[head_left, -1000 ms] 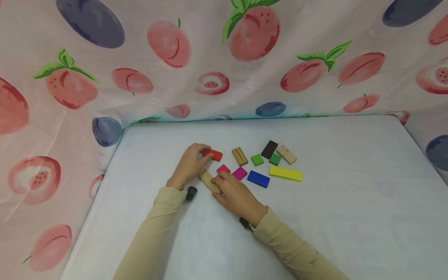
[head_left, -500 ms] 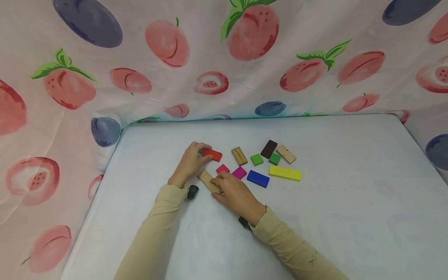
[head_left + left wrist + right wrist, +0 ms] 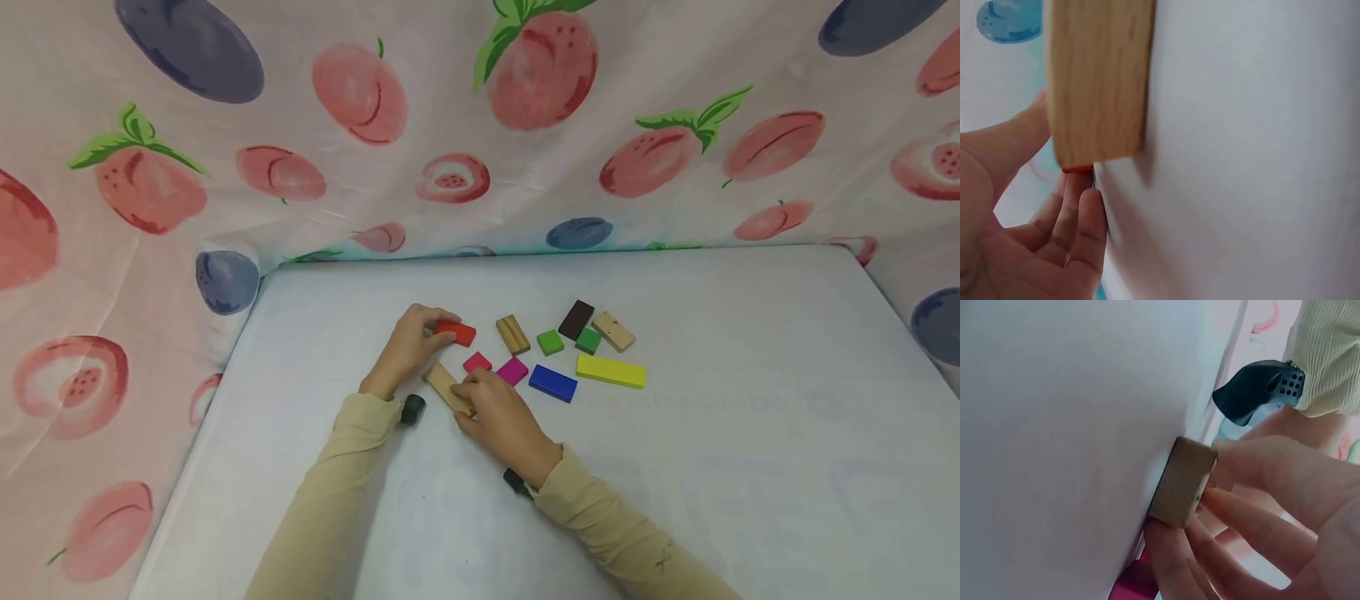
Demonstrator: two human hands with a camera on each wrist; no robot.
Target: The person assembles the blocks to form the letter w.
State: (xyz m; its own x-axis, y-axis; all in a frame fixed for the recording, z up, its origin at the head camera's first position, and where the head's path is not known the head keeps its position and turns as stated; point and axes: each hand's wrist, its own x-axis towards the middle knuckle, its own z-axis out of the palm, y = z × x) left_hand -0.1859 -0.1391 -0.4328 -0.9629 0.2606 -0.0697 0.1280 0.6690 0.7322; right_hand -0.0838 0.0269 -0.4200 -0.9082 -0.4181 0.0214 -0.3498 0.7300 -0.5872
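At the left of the group of blocks, my left hand point(image 3: 405, 348) pinches a red block point(image 3: 460, 333) between thumb and fingers. Only a sliver of the red block point(image 3: 1077, 168) shows in the left wrist view, behind a plain wooden block point(image 3: 1100, 81). My right hand point(image 3: 507, 422) grips the near end of that long wooden block point(image 3: 441, 387), which lies slantwise on the table. Thumb and fingers sit on opposite sides of the wooden block's end point(image 3: 1182, 483) in the right wrist view. A pink block point(image 3: 477, 362) and a magenta block point(image 3: 513, 371) lie just beyond my right fingers.
To the right lie a blue block point(image 3: 553, 383), a yellow block point(image 3: 611, 372), two green blocks point(image 3: 551, 342), a dark brown block point(image 3: 577, 320), a pale wooden block point(image 3: 613, 331) and a grooved wooden block point(image 3: 513, 334). A fruit-print cloth point(image 3: 450, 92) hangs behind the white table point(image 3: 712, 483).
My right wrist and forearm have shifted slightly to the left, its fingers staying at the wooden block. My left hand and the blocks have hardly moved.
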